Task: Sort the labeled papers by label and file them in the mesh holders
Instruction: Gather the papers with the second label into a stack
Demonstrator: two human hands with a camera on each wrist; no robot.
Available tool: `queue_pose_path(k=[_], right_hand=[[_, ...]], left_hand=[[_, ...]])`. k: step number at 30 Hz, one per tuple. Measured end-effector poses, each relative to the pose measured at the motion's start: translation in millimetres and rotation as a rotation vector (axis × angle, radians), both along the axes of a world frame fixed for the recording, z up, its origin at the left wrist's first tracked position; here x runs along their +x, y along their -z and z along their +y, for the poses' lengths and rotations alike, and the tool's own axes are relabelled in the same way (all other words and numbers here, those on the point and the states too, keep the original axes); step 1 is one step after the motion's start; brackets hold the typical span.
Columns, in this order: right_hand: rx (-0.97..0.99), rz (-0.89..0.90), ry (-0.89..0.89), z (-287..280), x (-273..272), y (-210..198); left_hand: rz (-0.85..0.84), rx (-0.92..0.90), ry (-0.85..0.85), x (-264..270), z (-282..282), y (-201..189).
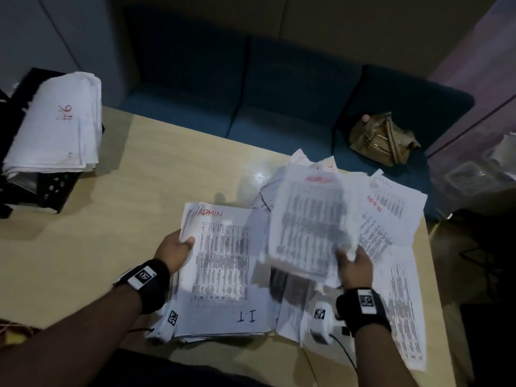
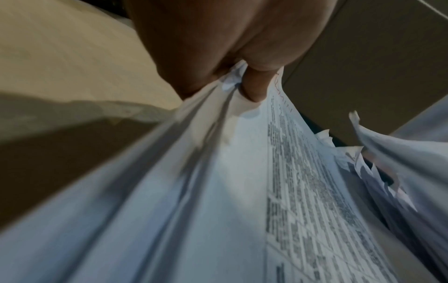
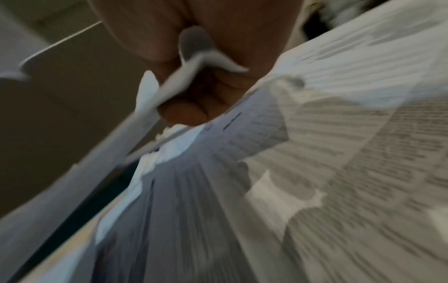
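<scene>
Left hand pinches the ADMIN stack at its left edge, thumb on top, just above the table. Right hand grips a lifted sheet by its lower right corner; its red label is blurred, probably ADMIN. Loose papers lie beyond; a filed batch fills the holder, far left. Sheets are light, limp and slippery: hold edges firmly, supporting underneath.

Bare forearms, no sleeves. Black wristband with square white code tag at 9 o'clock; matching black wristband with white tag, white camera unit and black cable at 3 o'clock.
</scene>
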State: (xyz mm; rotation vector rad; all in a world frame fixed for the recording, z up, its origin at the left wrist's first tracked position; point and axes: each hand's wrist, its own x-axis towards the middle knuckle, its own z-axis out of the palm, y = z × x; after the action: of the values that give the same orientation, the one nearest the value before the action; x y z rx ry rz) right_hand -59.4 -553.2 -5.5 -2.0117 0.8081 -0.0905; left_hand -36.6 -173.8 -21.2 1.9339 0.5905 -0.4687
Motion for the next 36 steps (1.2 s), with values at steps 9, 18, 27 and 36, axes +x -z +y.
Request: queue_pose_path(k=[9, 18, 27, 36], right_hand=[[-0.052, 0.278, -0.477, 99.8, -15.0, 34.9], [-0.099, 0.191, -0.523, 127.6, 20.6, 0.6], [-0.025, 0.036, -0.588, 164.0, 61.6, 0.8], [-0.153, 0.134, -0.739, 139.6, 46.0, 5.2]], left_hand=[[-0.051, -0.136, -0.053, 8.7, -8.8, -3.6], [0.073, -0.088, 0.001, 10.7, 8.9, 11.4], [0.086, -0.343, 0.066, 9.0, 19.7, 5.8], [-0.116, -0.193, 0.269, 16.3, 13.8, 4.6]])
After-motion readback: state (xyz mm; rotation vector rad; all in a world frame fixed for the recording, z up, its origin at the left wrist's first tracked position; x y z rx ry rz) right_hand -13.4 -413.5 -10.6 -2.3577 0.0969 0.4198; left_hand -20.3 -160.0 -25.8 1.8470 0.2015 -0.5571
